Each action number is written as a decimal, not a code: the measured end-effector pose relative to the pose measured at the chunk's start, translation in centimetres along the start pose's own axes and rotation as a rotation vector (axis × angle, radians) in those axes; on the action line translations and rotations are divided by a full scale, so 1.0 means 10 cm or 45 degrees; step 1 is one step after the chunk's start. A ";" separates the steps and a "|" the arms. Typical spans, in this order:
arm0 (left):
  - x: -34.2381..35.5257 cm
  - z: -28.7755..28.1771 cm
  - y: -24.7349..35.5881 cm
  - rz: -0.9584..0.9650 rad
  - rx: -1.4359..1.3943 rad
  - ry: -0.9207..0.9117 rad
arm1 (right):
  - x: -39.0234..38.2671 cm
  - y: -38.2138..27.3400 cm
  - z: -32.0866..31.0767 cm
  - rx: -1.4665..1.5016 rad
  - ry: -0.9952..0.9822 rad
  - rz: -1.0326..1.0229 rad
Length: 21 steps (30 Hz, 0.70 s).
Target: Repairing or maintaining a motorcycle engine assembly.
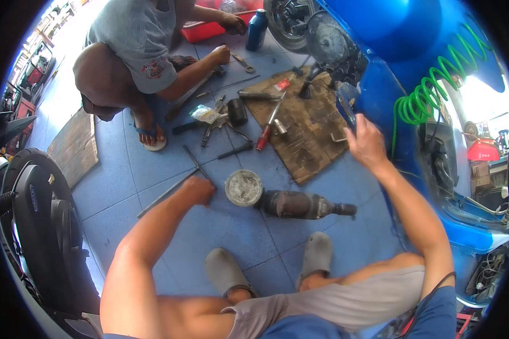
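My left hand (199, 190) is closed in a fist over the floor, at the crossbar of a T-handle wrench (167, 193). Whether the fingers grip the bar is hidden. On the right, my right hand (367, 141) has bent fingers beside the blue scooter body, next to a dark, blue-edged thing (346, 100). A bent metal rod (338, 137) shows by its thumb; what it holds is unclear. Between my arms lie a round grey disc-shaped thing (244, 187) and a dark, grimy cylindrical tool (297, 204) with a narrow end. A red-handled screwdriver (264, 135) rests partly on a stained wooden board (311, 152).
A co-worker (133, 45) crouches at the far left, hands near a spanner (243, 63). A black mallet (237, 112) and a puller (212, 120) lie nearby. A blue bottle (257, 29) stands by a red tub (201, 33). A green coiled hose (418, 107) hangs at right; a tyre (34, 169) is left.
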State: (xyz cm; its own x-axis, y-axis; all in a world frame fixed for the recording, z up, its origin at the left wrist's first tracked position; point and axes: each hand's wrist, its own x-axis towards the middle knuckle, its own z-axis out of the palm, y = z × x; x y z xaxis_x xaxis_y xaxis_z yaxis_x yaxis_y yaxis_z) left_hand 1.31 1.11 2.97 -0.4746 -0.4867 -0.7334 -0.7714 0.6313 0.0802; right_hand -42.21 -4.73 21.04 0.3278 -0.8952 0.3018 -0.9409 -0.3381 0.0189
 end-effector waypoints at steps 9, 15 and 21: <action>-0.01 -0.01 0.02 -0.003 0.015 -0.027 | -0.01 0.00 0.00 0.013 -0.009 -0.003; -0.02 -0.02 0.02 -0.002 0.010 -0.015 | 0.00 -0.03 -0.02 0.004 -0.002 0.005; 0.00 -0.02 0.02 -0.016 -0.002 -0.024 | 0.00 -0.02 -0.02 0.015 0.002 0.011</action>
State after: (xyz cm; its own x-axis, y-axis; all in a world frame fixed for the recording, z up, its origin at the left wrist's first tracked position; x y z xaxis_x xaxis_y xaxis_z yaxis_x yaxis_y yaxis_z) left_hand 1.09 1.15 3.12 -0.4570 -0.4830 -0.7469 -0.7777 0.6245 0.0720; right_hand -42.00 -4.57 21.26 0.3192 -0.8979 0.3032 -0.9428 -0.3334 0.0051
